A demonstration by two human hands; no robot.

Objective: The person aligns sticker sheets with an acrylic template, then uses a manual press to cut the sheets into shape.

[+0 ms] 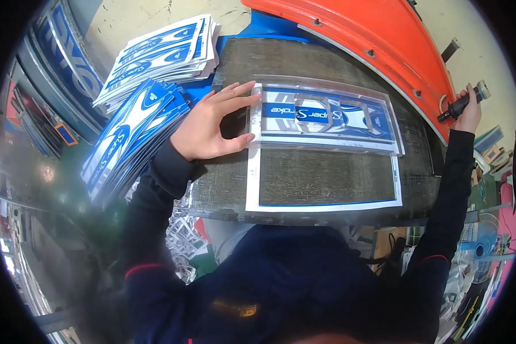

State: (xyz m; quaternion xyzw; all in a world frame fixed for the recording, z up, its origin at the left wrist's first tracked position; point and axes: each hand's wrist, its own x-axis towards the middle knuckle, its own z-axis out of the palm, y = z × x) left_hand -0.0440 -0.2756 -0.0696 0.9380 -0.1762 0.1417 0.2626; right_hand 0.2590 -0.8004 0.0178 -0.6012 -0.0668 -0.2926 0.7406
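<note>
the left hand (pixel 213 125), spread wide, touches the clear die (pixel 327 116) just right of its fingertips, over the sheet (pixel 253 180), the right hand (pixel 470 112) wraps the handle (pixel 454 109), apparently aligning, and the next move calls for squareness.

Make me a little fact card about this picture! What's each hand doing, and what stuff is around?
Left hand: fingers spread, touching the left end of the clear frame
Right hand: wrapped around a black handle
Under the clear frame: a white-edged printed sheet, with a rectangular opening nearer the person
Work surface: dark board
Left side: two stacks, white-edged sheets and blue-and-white pieces
Words printed: "Super Stroke"
Beyond the board: big orange-red panel with bolts
</note>
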